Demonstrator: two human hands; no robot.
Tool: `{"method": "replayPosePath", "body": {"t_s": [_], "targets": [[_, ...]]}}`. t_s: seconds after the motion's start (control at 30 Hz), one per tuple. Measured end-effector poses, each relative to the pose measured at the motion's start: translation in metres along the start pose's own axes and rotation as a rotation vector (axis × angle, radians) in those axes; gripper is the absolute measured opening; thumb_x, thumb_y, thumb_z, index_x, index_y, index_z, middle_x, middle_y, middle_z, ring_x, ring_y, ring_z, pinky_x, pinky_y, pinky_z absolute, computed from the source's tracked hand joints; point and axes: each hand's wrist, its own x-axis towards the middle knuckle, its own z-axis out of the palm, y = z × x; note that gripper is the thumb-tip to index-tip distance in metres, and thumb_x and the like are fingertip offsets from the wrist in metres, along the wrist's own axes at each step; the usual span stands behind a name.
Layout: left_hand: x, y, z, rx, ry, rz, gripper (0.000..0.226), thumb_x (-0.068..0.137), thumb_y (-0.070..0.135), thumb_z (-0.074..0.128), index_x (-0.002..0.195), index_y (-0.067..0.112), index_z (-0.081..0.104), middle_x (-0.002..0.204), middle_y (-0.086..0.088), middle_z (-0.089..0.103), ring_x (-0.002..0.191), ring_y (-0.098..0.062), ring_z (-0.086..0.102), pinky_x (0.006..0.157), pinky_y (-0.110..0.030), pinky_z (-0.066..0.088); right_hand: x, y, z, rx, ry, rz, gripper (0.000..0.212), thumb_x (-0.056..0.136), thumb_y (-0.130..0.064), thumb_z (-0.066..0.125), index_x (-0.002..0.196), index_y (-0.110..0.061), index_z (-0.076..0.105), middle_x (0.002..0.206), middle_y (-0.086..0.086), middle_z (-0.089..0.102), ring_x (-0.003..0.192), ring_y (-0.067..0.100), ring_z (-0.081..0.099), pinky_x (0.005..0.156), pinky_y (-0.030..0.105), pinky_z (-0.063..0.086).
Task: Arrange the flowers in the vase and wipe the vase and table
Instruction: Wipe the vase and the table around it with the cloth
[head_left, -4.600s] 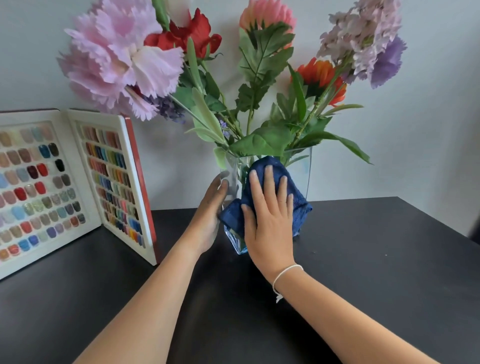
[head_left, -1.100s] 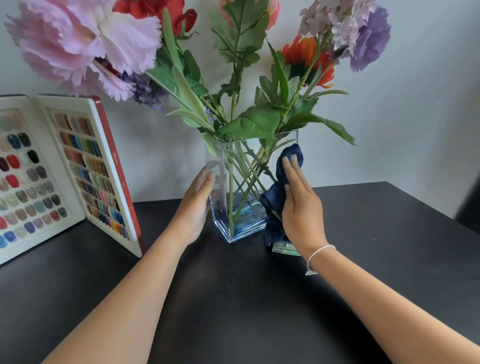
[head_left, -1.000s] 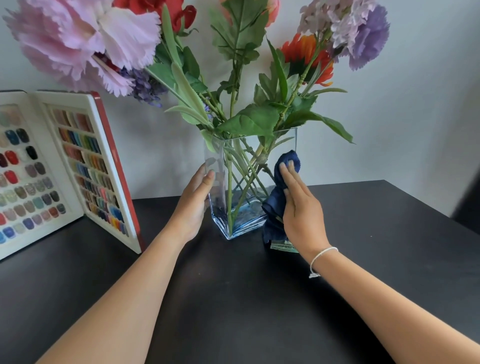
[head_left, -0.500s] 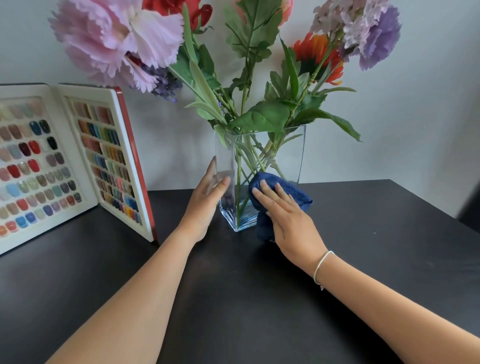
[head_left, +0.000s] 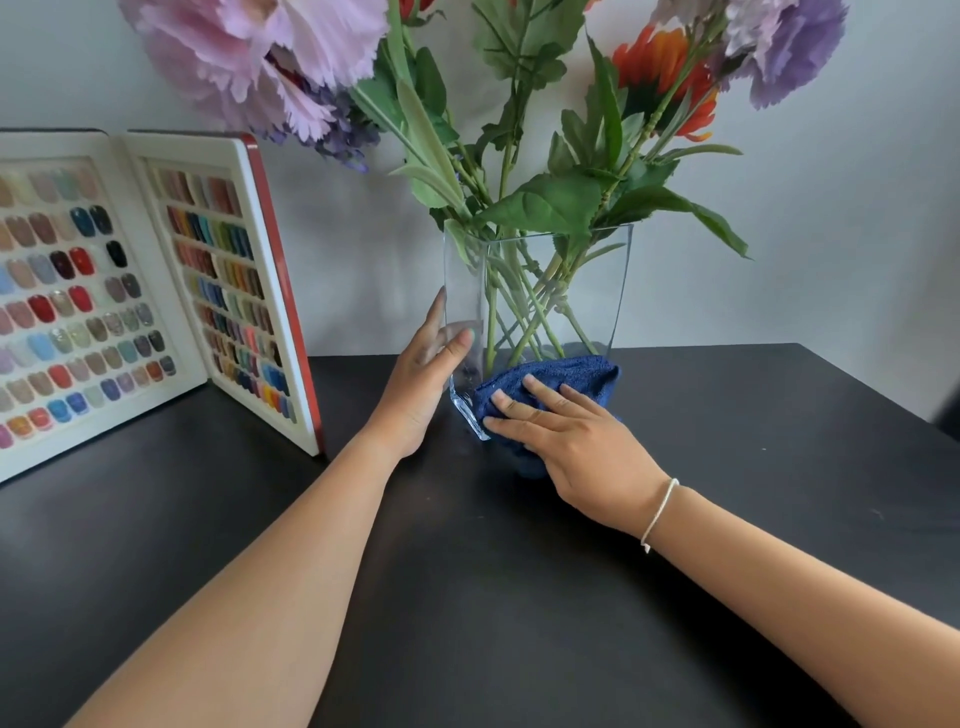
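- Steadying the vase (head_left: 540, 301) with my left hand (head_left: 421, 384), fingers spread flat on its left wall and thumb on the near face: a brace, not a closed grip.
- My right hand (head_left: 576, 441) lies open on the blue cloth (head_left: 571, 379), fingers splayed, pressing it against the foot of the vase where the glass meets the counter (head_left: 519, 597).
- The vase stands upright at the back of the counter, near the wall, with the flowers (head_left: 519, 156) already in it, stems crossing inside.
- To my eye this glass will be slippery, rigid and fragile. The tall blooms probably make it top-heavy, so I'd hold low on the flat side walls, never by the thin rim.
- The cloth is soft and limp and bunches under my palm, so it wants flat pressure rather than a pinch.
- The nail colour chart (head_left: 156, 291) stands open just to the left, close enough to knock if the vase slides.
- Since about a second ago my right hand has dropped from high on the right side of the vase to its base, while the left has kept its post.
- Further back, the cloth covered the upper front face.
- The counter wipe looks yet to come.
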Motion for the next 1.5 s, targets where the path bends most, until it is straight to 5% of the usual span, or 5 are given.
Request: {"method": "replayPosePath", "body": {"t_s": [0.2, 0.47, 0.7, 0.87, 1.5], "targets": [[-0.001, -0.001, -0.001, 0.022, 0.009, -0.005, 0.092, 0.067, 0.065, 0.058, 0.144, 0.04, 0.013, 0.142, -0.024, 0.038, 0.137, -0.019, 0.033, 0.114, -0.047, 0.023, -0.002, 0.007, -0.003, -0.039, -0.068, -0.049, 0.051, 0.092, -0.013, 0.034, 0.139, -0.033, 0.028, 0.151, -0.015, 0.022, 0.143, 0.016, 0.009, 0.115, 0.037, 0.012], [0.002, -0.002, -0.004, 0.052, 0.02, 0.017, 0.086, 0.071, 0.057, 0.055, 0.144, 0.037, 0.015, 0.141, -0.022, 0.042, 0.132, -0.023, 0.04, 0.11, -0.048, 0.032, -0.004, 0.017, -0.006, -0.061, -0.051, -0.036, 0.039, 0.091, -0.029, 0.041, 0.129, -0.03, 0.047, 0.139, -0.014, 0.046, 0.126, 0.016, 0.044, 0.107, 0.033, 0.026], [0.003, -0.006, -0.003, 0.115, 0.019, 0.075, 0.108, 0.057, 0.069, 0.067, 0.144, 0.038, 0.012, 0.138, -0.006, 0.046, 0.12, -0.012, 0.051, 0.103, -0.036, 0.041, -0.009, 0.032, -0.007, -0.084, -0.079, 0.056, 0.039, 0.093, -0.025, 0.032, 0.127, -0.035, 0.046, 0.133, -0.015, 0.052, 0.126, 0.011, 0.041, 0.107, 0.028, 0.019], [0.004, -0.012, -0.004, 0.165, 0.033, 0.146, 0.103, 0.062, 0.05, 0.072, 0.145, 0.032, 0.014, 0.116, 0.004, 0.054, 0.09, 0.011, 0.061, 0.073, -0.006, 0.046, -0.011, 0.044, -0.012, -0.074, -0.14, 0.147, 0.037, 0.093, -0.027, 0.028, 0.125, -0.039, 0.045, 0.129, -0.012, 0.056, 0.125, 0.01, 0.04, 0.107, 0.031, 0.021], [0.009, -0.018, -0.004, 0.16, 0.063, 0.171, 0.094, 0.065, 0.048, 0.072, 0.142, 0.041, 0.017, 0.116, 0.007, 0.052, 0.092, 0.008, 0.062, 0.075, -0.007, 0.046, -0.025, 0.068, -0.015, 0.01, -0.024, 0.367, 0.039, 0.092, -0.027, 0.035, 0.129, -0.037, 0.045, 0.121, 0.001, 0.06, 0.118, 0.019, 0.047, 0.101, 0.033, 0.023]]}}
